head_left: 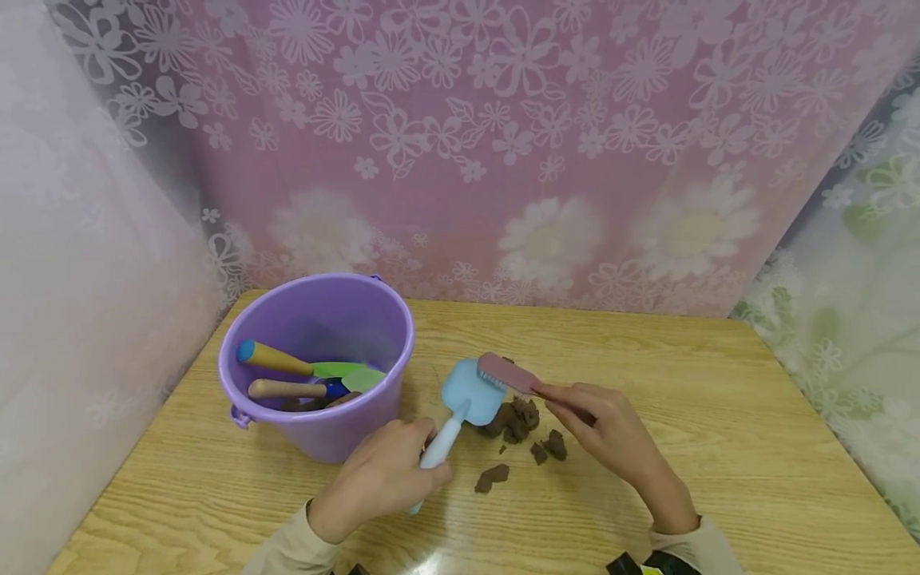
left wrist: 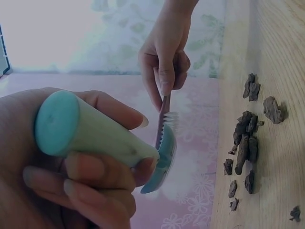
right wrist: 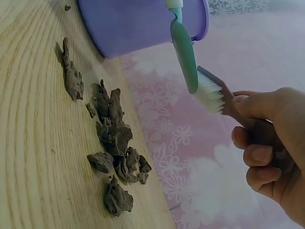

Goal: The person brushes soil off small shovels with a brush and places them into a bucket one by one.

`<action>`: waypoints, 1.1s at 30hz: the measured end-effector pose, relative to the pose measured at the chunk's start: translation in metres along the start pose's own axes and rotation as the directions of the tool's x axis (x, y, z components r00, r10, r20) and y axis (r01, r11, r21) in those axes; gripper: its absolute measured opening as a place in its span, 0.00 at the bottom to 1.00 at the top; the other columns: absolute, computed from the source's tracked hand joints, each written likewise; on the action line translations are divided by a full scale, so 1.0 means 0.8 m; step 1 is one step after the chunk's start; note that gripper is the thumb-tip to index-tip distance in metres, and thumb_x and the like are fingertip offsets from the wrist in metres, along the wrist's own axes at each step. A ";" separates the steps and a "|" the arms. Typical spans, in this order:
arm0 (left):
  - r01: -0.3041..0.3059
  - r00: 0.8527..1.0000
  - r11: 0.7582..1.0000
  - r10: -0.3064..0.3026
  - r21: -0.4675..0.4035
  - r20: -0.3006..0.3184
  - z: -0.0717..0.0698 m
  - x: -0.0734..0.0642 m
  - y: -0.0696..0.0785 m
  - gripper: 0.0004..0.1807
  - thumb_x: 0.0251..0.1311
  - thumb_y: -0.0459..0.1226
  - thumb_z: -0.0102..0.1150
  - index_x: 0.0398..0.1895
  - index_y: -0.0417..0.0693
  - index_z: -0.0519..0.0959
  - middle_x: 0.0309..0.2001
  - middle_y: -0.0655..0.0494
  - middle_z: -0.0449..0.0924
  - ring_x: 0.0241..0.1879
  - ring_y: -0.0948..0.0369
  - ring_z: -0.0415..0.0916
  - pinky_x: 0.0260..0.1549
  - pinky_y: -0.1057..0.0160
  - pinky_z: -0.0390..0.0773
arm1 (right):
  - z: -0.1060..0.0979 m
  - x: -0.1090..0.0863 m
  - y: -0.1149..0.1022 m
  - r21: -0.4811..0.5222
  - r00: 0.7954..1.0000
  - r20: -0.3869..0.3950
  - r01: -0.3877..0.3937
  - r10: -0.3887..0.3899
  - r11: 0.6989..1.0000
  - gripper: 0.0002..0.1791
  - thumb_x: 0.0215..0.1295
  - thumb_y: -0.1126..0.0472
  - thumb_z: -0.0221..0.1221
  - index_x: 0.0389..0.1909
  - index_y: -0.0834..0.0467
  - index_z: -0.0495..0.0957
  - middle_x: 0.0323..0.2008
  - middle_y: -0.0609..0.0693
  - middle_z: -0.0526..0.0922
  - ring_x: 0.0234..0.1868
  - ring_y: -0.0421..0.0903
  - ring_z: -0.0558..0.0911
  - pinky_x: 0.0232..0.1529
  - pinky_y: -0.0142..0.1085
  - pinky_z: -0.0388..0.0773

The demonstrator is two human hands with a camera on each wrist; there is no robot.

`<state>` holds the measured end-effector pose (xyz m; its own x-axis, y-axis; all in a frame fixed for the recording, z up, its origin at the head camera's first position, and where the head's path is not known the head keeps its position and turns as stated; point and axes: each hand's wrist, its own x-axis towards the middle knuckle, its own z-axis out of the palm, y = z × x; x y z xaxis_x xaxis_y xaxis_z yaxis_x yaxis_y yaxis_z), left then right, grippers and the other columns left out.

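My left hand grips the pale handle of a light blue toy shovel, its blade held above the table. In my right hand is a pinkish-brown brush with white bristles, held by its handle. The bristles touch the shovel's blade near its edge in the right wrist view. Below the tools, several brown clay-like lumps lie on the table, with smaller pieces closer to me. The left wrist view shows the rounded turquoise end of the shovel handle in my curled fingers.
A purple bucket stands to the left, close to my left hand. Inside it lean tools with a yellow-and-blue handle and a wooden handle. Flowered curtains hang behind the wood-grain table and at both sides.
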<state>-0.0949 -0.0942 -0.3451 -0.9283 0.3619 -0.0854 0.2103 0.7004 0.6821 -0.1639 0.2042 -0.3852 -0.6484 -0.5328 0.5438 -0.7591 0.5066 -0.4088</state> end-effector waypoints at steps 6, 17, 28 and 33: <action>-0.009 1.000 1.000 0.009 0.007 0.000 -0.002 -0.003 0.003 0.08 0.51 0.40 0.61 0.27 0.50 0.72 0.18 0.61 0.70 0.15 0.65 0.67 0.14 0.65 0.68 | -0.002 -0.001 0.002 -0.031 1.000 -0.029 0.005 -0.006 0.999 0.20 0.58 0.71 0.63 0.52 0.56 0.82 0.33 0.44 0.86 0.19 0.29 0.65 0.20 0.20 0.62; -0.010 1.000 1.000 0.010 0.025 -0.002 -0.002 -0.005 0.003 0.08 0.50 0.41 0.60 0.28 0.50 0.72 0.19 0.60 0.70 0.16 0.65 0.68 0.15 0.65 0.68 | -0.002 -0.003 0.001 -0.047 0.999 -0.039 -0.007 0.005 0.999 0.20 0.58 0.72 0.63 0.52 0.57 0.82 0.28 0.40 0.83 0.17 0.28 0.61 0.19 0.21 0.61; -0.090 0.994 0.996 0.092 0.029 -0.062 -0.031 -0.034 0.004 0.06 0.49 0.40 0.61 0.28 0.52 0.73 0.17 0.66 0.69 0.15 0.69 0.66 0.13 0.66 0.67 | -0.002 -0.012 -0.018 -0.131 0.990 -0.072 -0.128 0.119 0.983 0.18 0.58 0.71 0.64 0.49 0.56 0.83 0.30 0.42 0.84 0.18 0.29 0.64 0.18 0.25 0.63; -0.166 0.977 0.985 0.170 0.047 -0.129 -0.063 -0.065 0.001 0.06 0.53 0.40 0.61 0.24 0.56 0.73 0.15 0.71 0.64 0.13 0.74 0.60 0.11 0.70 0.62 | 0.005 -0.023 -0.029 -0.077 0.988 -0.046 -0.153 0.150 0.985 0.17 0.59 0.71 0.63 0.49 0.58 0.83 0.39 0.49 0.87 0.22 0.30 0.73 0.21 0.25 0.69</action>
<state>-0.0617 -0.1437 -0.3032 -0.9106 0.3935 0.1267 0.3754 0.6587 0.6521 -0.1344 0.1997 -0.3887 -0.7514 -0.4188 0.5098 -0.6441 0.6331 -0.4293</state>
